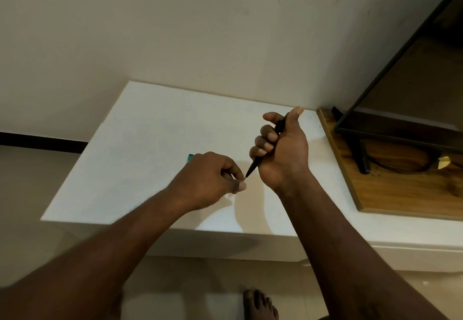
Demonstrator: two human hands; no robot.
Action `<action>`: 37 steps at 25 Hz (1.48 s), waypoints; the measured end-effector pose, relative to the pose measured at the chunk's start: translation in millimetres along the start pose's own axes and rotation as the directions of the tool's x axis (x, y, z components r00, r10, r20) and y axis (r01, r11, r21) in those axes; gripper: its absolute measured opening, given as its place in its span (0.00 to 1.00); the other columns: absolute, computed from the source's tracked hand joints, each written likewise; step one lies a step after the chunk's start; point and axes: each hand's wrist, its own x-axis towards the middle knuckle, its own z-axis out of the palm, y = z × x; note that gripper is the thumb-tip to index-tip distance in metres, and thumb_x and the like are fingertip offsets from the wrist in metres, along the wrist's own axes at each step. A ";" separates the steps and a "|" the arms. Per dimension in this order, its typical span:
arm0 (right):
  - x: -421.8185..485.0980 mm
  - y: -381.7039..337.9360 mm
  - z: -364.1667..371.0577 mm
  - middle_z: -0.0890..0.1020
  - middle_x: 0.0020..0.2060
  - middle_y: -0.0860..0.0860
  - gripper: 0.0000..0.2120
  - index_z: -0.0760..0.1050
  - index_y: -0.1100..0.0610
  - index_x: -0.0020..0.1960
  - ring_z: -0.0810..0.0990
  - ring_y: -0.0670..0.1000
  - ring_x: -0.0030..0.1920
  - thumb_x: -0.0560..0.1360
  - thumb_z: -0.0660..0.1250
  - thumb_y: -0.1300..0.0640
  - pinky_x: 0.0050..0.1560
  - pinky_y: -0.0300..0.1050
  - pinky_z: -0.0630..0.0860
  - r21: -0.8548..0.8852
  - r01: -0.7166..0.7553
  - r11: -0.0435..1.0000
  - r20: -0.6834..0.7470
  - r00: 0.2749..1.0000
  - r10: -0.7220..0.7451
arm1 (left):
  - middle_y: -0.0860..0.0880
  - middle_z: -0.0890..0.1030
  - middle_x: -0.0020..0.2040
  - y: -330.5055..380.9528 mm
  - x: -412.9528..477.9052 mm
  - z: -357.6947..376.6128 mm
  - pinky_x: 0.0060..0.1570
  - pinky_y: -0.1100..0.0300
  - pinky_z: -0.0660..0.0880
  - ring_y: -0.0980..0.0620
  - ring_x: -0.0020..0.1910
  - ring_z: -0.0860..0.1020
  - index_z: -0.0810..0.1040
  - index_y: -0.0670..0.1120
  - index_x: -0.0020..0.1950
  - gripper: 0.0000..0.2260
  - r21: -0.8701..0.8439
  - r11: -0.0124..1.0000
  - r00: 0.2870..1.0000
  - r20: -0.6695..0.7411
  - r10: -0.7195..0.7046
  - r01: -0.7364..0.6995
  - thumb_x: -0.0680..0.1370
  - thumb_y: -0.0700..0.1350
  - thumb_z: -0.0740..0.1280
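right hand (280, 149) fisted round the black pen (254, 167) over the white table (140, 144), tip aimed at the left hand (208, 179), fingertips pinched, on what i can't tell. one hasty push and that tip jabs skin.

The slim black pen (266, 149) gripped in the right hand (283, 151) looks like matt plastic, smooth along the barrel and dull down to its tapered tip. The flat white table top (150, 149) beneath is smooth and matt, like painted or laminated board, and shows only soft shadows. Along its right edge lies a brown wooden board (400, 194) with plain grain, a satin finish and a paler rim. The black flat screen (413, 74) standing on that board is glossy and reflective inside a thin matt black frame. The cream wall (175, 31) behind the table's far edge is matt paint, scuffed in places.
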 end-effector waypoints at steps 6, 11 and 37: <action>0.1 -3.8 -3.2 0.62 0.25 0.47 0.30 0.71 0.54 0.31 0.55 0.47 0.25 0.84 0.57 0.36 0.27 0.42 0.53 0.098 -0.109 0.989 -0.005 0.994 0.110 | 0.60 0.88 0.38 -3.2 0.9 1.5 0.40 0.59 0.83 0.60 0.37 0.86 0.88 0.53 0.45 0.02 -0.106 0.987 0.980 0.172 -0.101 0.120 0.74 0.48 0.78; -0.9 -4.1 -2.2 0.61 0.25 0.47 0.28 0.67 0.53 0.30 0.54 0.47 0.25 0.83 0.58 0.38 0.26 0.41 0.52 0.115 -0.126 0.985 -0.007 0.992 0.128 | 0.55 0.89 0.40 -2.0 2.0 -1.6 0.34 0.65 0.81 0.55 0.36 0.87 0.88 0.51 0.47 0.02 -0.233 0.951 0.967 0.200 -0.158 0.203 0.77 0.44 0.76; -2.5 -0.9 3.9 0.59 0.26 0.46 0.24 0.63 0.52 0.29 0.54 0.47 0.24 0.81 0.59 0.43 0.25 0.40 0.51 0.105 -0.109 0.988 -0.043 0.993 0.114 | 0.48 0.90 0.42 -7.4 -1.4 2.6 0.32 0.60 0.82 0.50 0.34 0.87 0.87 0.45 0.50 0.02 -0.179 0.902 0.857 0.427 -0.289 0.394 0.79 0.41 0.74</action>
